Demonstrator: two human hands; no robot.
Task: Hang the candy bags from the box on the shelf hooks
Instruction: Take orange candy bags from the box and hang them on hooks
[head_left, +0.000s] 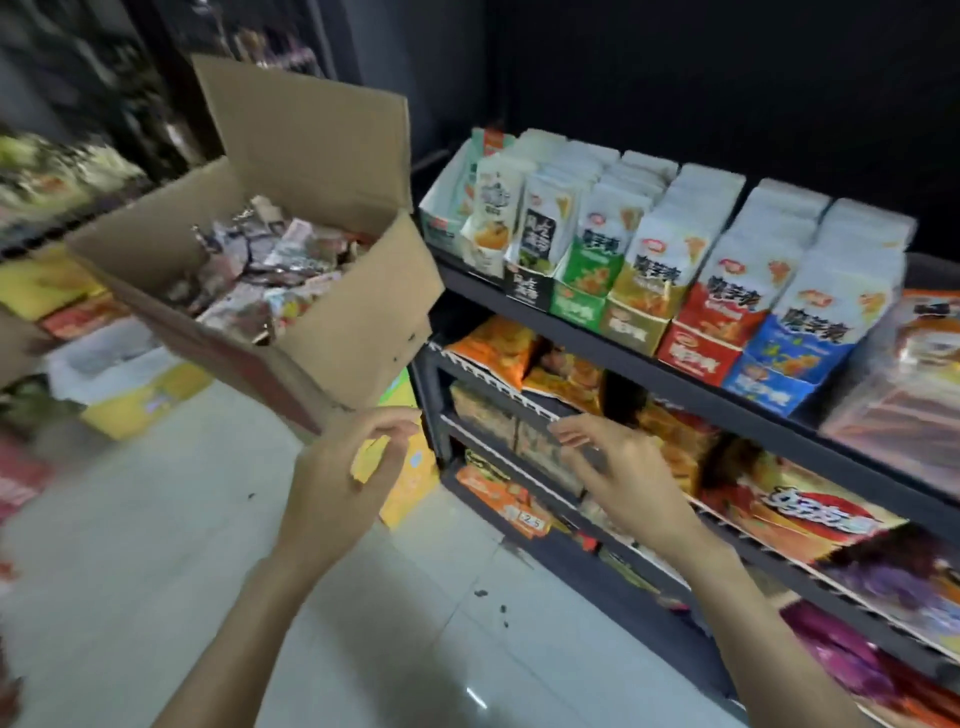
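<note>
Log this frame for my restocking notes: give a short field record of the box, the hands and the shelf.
box: open cardboard box, flaps up, left of the shelf
contents: candy bags piled loose inside
left hand: empty, fingers loosely curled, below the box corner
right hand: empty, fingers relaxed, before the lower shelf rails
shelf: dark, top tier filled with upright snack packs
floor: pale tiles
</note>
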